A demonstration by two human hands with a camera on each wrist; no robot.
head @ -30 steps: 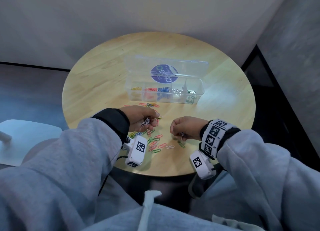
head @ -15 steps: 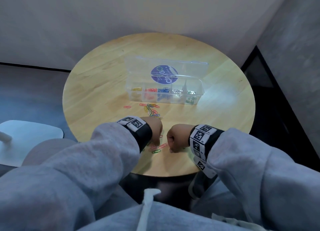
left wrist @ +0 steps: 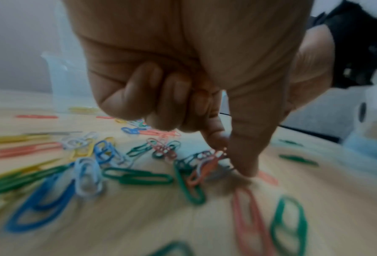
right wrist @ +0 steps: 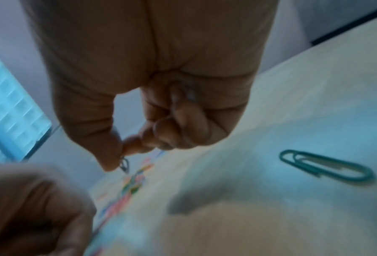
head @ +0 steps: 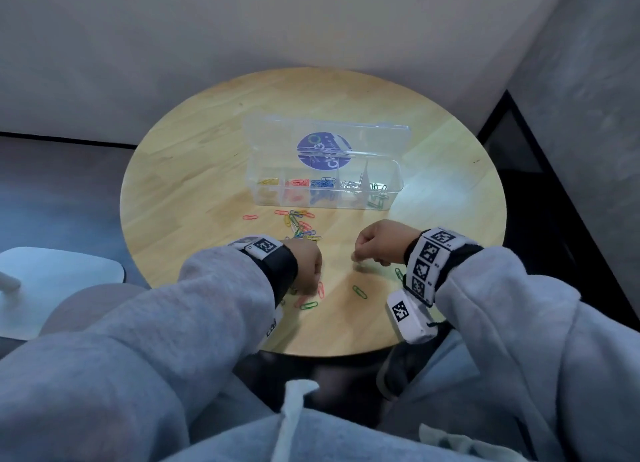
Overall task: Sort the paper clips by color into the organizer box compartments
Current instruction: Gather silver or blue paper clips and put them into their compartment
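The clear organizer box [head: 394, 184] stands open mid-table, with yellow, red, blue, silver and green clips in separate compartments. Loose colored paper clips [head: 300, 226] lie in front of it and under my hands. My left hand [head: 308, 271] is knuckles-up over the near pile; in the left wrist view its thumb and index finger [left wrist: 229, 154] pinch a red paper clip [left wrist: 205, 168] against the table, the other fingers curled. My right hand [head: 360, 253] hovers to the right, and thumb and index [right wrist: 121, 155] pinch a small silver clip [right wrist: 125, 165].
The round wooden table [head: 194, 184] ends close to my body. Single green clips [head: 359, 292] [right wrist: 325, 166] lie apart near the right hand. A white chair seat [head: 59, 281] sits low at the left. The box lid [head: 325, 139] stands up behind the compartments.
Both hands turned knuckles-up and dropped toward the near clips. The right hand has since shifted away from the table edge and to the right, uncovering a green clip.
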